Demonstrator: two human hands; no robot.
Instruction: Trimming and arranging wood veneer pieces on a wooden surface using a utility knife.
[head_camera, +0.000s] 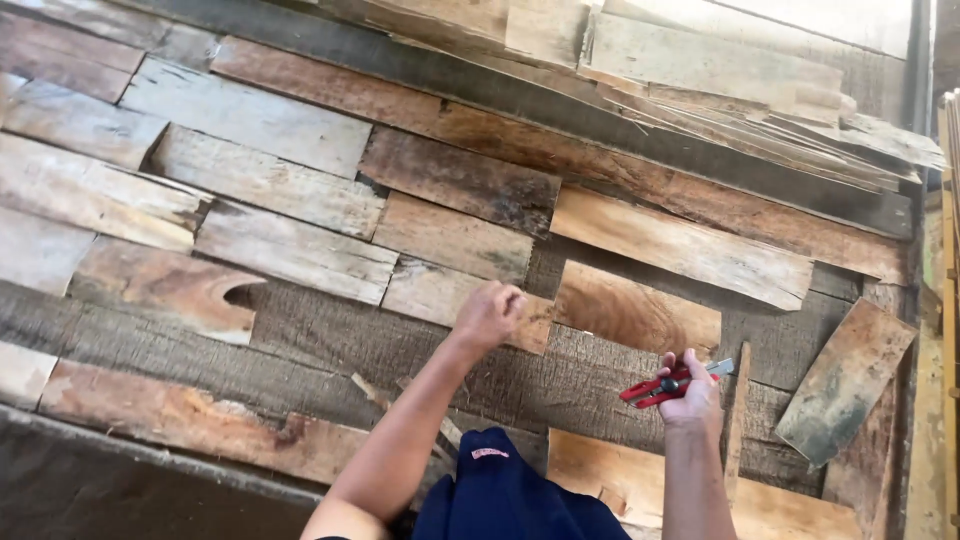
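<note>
Pressing a fist to a plank, pliers ready in the other hand.
Left hand, fingers curled together and holding nothing visible, rests on a pale plank mid-stack, arm stretched far, steadying it. Right hand, near right, wrist bent inward, is clamped on red-handled pliers, jaws pointing right, above rough boards laid overlapping.

Red cutter, brown-grey wood pieces

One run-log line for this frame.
left hand: closed, on wood piece | right hand: holds red utility knife | surface: wood veneer sheets
</note>
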